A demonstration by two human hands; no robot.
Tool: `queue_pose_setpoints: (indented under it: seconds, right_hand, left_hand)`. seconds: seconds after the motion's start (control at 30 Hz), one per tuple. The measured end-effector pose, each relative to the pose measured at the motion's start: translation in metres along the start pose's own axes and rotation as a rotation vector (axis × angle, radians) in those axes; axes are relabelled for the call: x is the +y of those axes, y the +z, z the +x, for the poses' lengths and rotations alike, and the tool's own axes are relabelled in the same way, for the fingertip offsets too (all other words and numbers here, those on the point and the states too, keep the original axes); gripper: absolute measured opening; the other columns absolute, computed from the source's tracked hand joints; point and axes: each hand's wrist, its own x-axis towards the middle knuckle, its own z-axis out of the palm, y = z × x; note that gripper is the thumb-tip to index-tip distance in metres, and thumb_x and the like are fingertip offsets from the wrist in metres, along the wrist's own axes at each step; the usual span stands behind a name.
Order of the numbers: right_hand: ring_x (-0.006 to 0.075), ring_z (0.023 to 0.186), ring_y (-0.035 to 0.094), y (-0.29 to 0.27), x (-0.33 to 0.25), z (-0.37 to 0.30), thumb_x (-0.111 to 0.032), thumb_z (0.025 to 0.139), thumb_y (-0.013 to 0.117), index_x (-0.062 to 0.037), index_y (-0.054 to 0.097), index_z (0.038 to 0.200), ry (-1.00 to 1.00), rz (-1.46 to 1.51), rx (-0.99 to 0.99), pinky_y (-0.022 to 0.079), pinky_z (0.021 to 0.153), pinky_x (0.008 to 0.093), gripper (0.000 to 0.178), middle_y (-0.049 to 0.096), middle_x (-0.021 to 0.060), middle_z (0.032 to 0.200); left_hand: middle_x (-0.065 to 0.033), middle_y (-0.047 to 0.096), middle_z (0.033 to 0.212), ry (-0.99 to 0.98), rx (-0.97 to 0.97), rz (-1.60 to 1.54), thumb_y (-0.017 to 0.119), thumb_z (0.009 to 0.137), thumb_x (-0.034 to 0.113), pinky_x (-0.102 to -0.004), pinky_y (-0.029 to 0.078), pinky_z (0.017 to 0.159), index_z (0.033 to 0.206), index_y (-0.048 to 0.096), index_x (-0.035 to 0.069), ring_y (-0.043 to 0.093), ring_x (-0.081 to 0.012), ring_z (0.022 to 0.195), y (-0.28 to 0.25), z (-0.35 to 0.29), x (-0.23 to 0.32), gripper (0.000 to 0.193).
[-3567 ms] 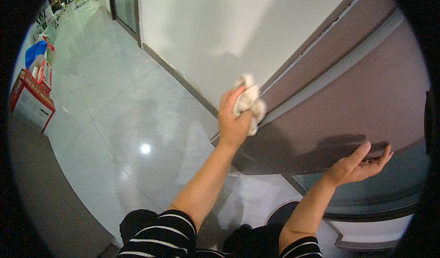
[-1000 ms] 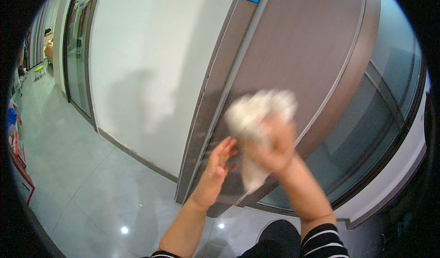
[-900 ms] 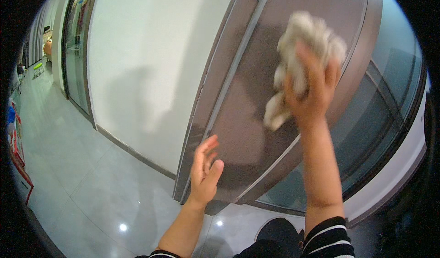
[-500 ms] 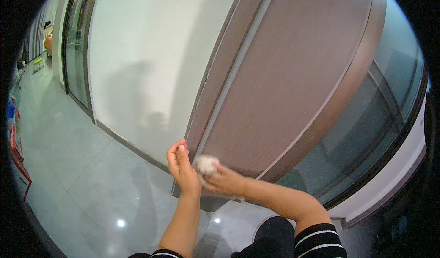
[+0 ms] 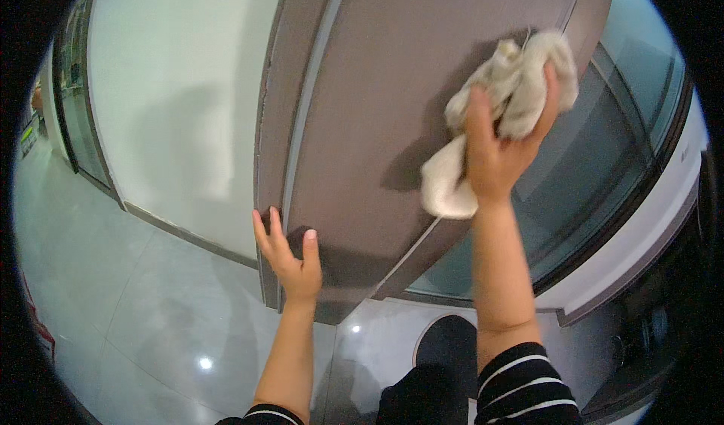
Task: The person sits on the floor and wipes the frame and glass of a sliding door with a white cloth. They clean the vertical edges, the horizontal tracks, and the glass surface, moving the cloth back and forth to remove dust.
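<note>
In my right hand (image 5: 501,150) is a bunched, off-white cloth (image 5: 445,176), gripped between thumb and fingers. It is up against, or just in front of, the right side of a brown wooden door panel (image 5: 377,123); contact cannot be made out for certain. One end of the cloth hangs down beside the wrist. My left hand (image 5: 290,263) is low at the left, its fingers spread and near the panel's left edge. Nothing is in that hand. A light grey strip (image 5: 313,70) runs up the panel just above it.
A white wall (image 5: 173,85) with a dark baseboard (image 5: 188,233) stands left of the panel. To the right is a dark-framed glass pane (image 5: 588,191). Shiny grey tiles (image 5: 151,304) cover the floor. A dark shoe (image 5: 445,342) shows below my right arm.
My right hand has swung up and right with the cloth, from beside the left hand to the panel's upper right. The left hand has dropped slightly and spread its fingers. The view has shifted right.
</note>
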Motion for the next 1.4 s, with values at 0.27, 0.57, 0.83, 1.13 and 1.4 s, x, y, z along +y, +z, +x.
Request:
queue_pose_setpoints:
  seconds: [0.27, 0.57, 0.83, 1.13, 1.4]
  right_hand:
    - [0.0356, 0.127, 0.040, -0.079, -0.046, -0.330, -0.029, 0.077, 0.066, -0.0252, 0.059, 0.117, -0.169, 0.011, -0.699, 0.025, 0.107, 0.0584, 0.041, 0.048, 0.0128, 0.130]
    - [0.0202, 0.123, 0.045, -0.056, -0.082, -0.408, -0.026, 0.083, 0.051, -0.0138, 0.057, 0.119, -0.985, 0.292, -1.342, 0.014, 0.118, 0.0459, 0.038, 0.057, 0.0007, 0.123]
    - [0.0197, 0.136, 0.036, -0.001, -0.182, -0.497, -0.028, 0.088, 0.050, -0.0191, 0.067, 0.116, -1.108, 0.203, -1.689, 0.004, 0.118, 0.0461, 0.034, 0.054, -0.0023, 0.135]
    - [0.0207, 0.113, 0.054, 0.013, -0.181, -0.404, -0.026, 0.081, 0.055, -0.0152, 0.073, 0.100, -1.109, 0.258, -1.769, 0.017, 0.116, 0.0465, 0.028, 0.064, 0.0022, 0.115]
    - [0.0234, 0.116, 0.052, 0.046, -0.158, -0.325, -0.025, 0.077, 0.055, -0.0089, 0.071, 0.090, -0.550, 0.410, -0.979, 0.025, 0.113, 0.0468, 0.026, 0.064, 0.0074, 0.113]
  left_hand:
    - [-0.0259, 0.014, 0.153, 0.121, -0.027, 0.093, 0.057, 0.091, 0.025, -0.0485, 0.011, 0.114, 0.146, 0.023, -0.003, 0.013, -0.0400, 0.143, 0.016, -0.020, -0.010, 0.070]
    - [-0.0138, 0.044, 0.140, -0.205, 0.249, -0.263, 0.048, 0.098, 0.027, -0.0426, 0.031, 0.107, 0.135, 0.044, -0.001, 0.044, -0.0296, 0.127, -0.017, 0.004, -0.040, 0.046]
    - [-0.0147, 0.044, 0.134, -0.476, 0.543, -0.565, 0.042, 0.099, 0.039, -0.0473, 0.029, 0.107, 0.134, 0.040, 0.001, 0.044, -0.0281, 0.124, -0.068, 0.035, -0.016, 0.051]
    - [-0.0149, 0.045, 0.130, -0.505, 0.568, -0.575, 0.044, 0.097, 0.041, -0.0480, 0.029, 0.106, 0.131, 0.040, 0.000, 0.046, -0.0285, 0.120, -0.097, 0.051, -0.036, 0.053]
    - [-0.0135, 0.047, 0.127, -0.585, 0.576, -0.615, 0.041, 0.099, 0.041, -0.0480, 0.032, 0.105, 0.129, 0.043, 0.002, 0.049, -0.0282, 0.116, -0.086, 0.053, -0.055, 0.050]
